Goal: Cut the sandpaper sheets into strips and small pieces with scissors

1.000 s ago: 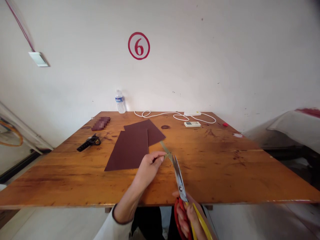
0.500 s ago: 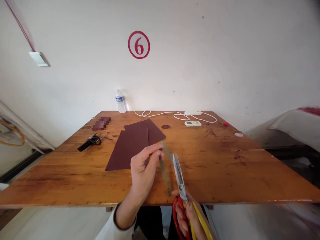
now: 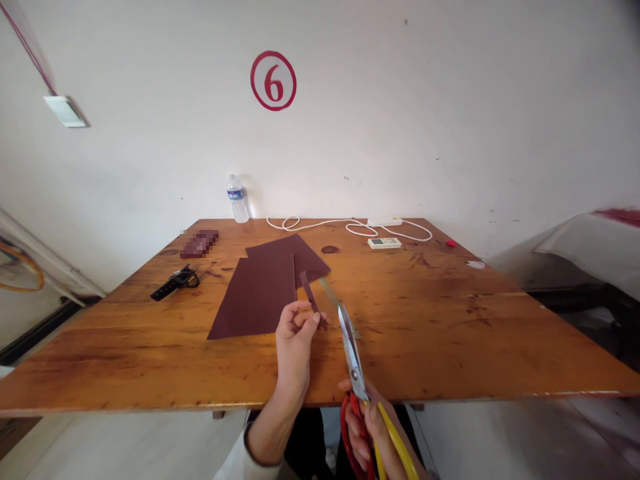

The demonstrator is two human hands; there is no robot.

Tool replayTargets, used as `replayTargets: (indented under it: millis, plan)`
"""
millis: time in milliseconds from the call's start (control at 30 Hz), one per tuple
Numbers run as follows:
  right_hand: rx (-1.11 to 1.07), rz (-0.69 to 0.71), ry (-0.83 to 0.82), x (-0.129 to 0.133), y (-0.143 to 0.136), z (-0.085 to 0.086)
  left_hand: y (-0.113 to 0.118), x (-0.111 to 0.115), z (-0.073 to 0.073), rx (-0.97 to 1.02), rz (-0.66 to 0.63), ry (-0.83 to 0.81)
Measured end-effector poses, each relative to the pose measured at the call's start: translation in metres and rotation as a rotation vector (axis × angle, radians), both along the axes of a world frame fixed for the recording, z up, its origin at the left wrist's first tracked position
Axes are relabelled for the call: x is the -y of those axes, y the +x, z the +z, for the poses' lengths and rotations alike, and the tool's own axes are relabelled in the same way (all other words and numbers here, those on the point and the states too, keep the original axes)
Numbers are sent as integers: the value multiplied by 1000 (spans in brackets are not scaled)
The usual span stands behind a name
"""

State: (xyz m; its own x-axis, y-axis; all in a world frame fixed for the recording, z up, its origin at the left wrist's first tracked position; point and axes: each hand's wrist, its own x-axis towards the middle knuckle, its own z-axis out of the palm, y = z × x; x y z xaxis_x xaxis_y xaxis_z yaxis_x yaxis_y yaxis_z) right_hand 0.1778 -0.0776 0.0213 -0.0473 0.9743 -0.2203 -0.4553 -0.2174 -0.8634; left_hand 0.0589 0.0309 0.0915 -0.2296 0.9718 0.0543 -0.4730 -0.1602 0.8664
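Observation:
My left hand (image 3: 296,337) pinches a narrow dark maroon strip (image 3: 311,293) between thumb and fingers; the strip slants up and to the left over the sheets. My right hand (image 3: 373,427) is wrapped round the red and yellow handles of the scissors (image 3: 354,363), whose blades point up and are slightly parted. Two maroon sheets (image 3: 250,297) overlap on the wooden table beyond my left hand. A thin greenish strip (image 3: 330,292) lies on the table at the sheets' right side, partly behind the scissor tips.
A black strapped object (image 3: 175,283) and a maroon pixelated item (image 3: 199,244) lie at the left. Along the back are a water bottle (image 3: 239,200), a power strip (image 3: 384,221) with white cable, and a white remote-like device (image 3: 385,243). A small red item (image 3: 451,243) sits at the right.
My left hand has turned, and the strip in it now points up and shows maroon instead of hanging down greenish. The scissors have shifted slightly left.

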Motion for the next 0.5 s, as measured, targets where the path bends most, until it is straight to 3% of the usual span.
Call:
replayTargets:
  millis: [133, 300, 500]
  plan:
    - [-8, -2, -6, 1, 0, 3, 1, 0, -6, 190, -39, -140]
    - [-22, 5, -12, 1, 0, 4, 2, 0, -7, 330, -225, -309]
    - [-36, 5, -29, 2, -1, 1, 1, 0, -3, 388, -245, -287]
